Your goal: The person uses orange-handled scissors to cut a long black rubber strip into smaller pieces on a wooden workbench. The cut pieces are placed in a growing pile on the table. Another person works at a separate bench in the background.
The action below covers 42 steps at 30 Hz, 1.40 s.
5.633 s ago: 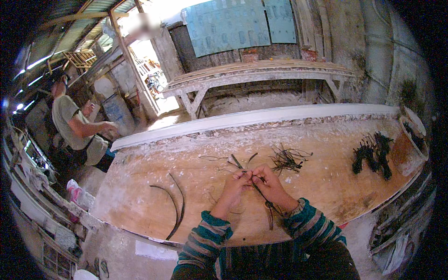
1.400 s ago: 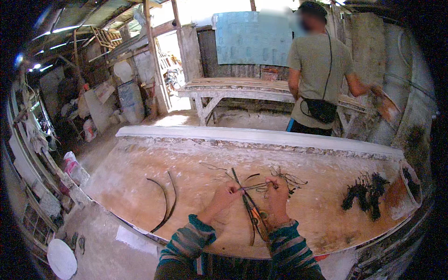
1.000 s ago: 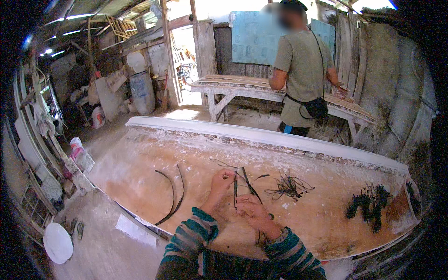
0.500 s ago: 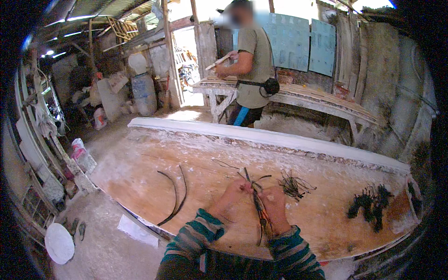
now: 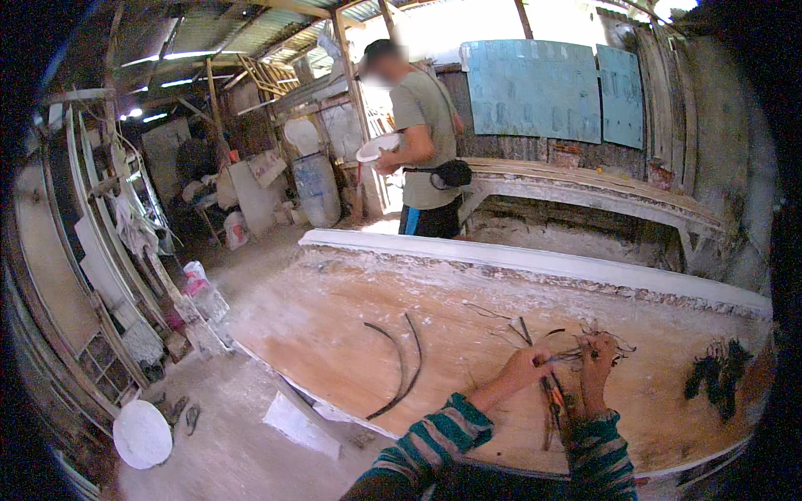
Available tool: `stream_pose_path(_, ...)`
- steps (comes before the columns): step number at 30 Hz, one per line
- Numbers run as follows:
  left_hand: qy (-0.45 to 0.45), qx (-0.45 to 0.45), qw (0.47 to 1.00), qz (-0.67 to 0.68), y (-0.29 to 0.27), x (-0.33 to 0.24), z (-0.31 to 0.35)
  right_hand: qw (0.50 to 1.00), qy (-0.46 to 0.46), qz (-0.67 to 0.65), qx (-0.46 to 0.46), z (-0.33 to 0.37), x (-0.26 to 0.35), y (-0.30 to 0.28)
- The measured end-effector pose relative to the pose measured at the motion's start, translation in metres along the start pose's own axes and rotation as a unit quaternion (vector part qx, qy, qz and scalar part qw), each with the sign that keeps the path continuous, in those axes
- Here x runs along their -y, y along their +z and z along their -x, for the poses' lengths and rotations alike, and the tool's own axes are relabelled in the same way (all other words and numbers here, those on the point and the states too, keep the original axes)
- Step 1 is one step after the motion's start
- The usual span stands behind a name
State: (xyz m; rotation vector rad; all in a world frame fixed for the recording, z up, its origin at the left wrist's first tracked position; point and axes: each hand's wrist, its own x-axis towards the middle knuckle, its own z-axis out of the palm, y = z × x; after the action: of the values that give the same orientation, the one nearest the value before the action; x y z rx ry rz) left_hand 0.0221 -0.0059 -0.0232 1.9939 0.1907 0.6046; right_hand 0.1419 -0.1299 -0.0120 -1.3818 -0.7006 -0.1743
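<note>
Left hand (image 5: 520,371) and right hand (image 5: 596,366) each have their fingers closed in a pinch on thin dark strands (image 5: 569,356), which stretch across the gap between them. The strands' long axis runs left to right, the right end tipped slightly toward the far side. They cross above black strips (image 5: 548,411) on the right half of the wooden table (image 5: 317,305); whether the two touch is hard to tell. The strips lie lengthwise, near to far, their far ends leaning left and their near ends pointing back toward the person. Something orange (image 5: 557,397) shows among them, just nearer than the hands; its full shape is hidden.

Just behind and right of the right hand lies a loose tangle of fine dark strands (image 5: 619,345), partly covered by that hand, its ends pointing several ways. Farther right sit thick black bundles (image 5: 722,376), their long axes roughly near to far. Well to the left, two curved black strips (image 5: 419,357) bow toward the right, their far ends apart and their near ends coming together.

A white board (image 5: 535,260) runs along the table's far edge. Beyond it a co-worker (image 5: 428,138) stands facing left, holding a pale rounded object (image 5: 378,149), before a long bench (image 5: 585,179).
</note>
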Motion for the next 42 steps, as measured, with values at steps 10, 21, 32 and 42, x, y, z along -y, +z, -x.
stream_pose_path(10,0.008,-0.305,0.952,0.026,-0.044,0.041,-0.017,0.942,-0.180,0.153,0.239,0.035,0.030,0.026)
stream_pose_path(21,0.000,-0.263,0.965,0.009,-0.033,0.037,-0.015,0.921,-0.078,-0.053,0.378,0.035,0.000,0.020)
stream_pose_path(32,-0.011,0.137,0.966,0.220,-0.002,-0.029,0.013,0.994,0.023,-0.043,0.102,0.015,-0.012,-0.001)
stream_pose_path(42,-0.148,0.023,0.982,0.113,-0.001,-0.005,0.002,0.987,-0.090,0.128,0.022,-0.004,-0.018,-0.006)
